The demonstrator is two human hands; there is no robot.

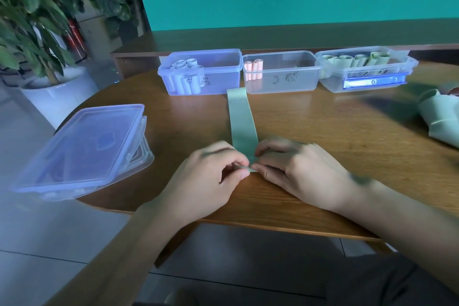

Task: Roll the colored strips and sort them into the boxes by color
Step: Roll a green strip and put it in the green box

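- Hands are working at the table's [323,131] near edge: our left hand [211,176] and right hand [298,171] are pinching the green strip's [242,122] near end with curled fingertips.
- We are judging it light, limp and elastic, best gripped at both end corners.
- It is stretching toward the boxes [280,72] along the far edge.

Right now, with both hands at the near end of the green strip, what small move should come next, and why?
Probably roll forward: the left hand and right hand pinch the near end of the green strip, and the rest lies flat, unrolled.
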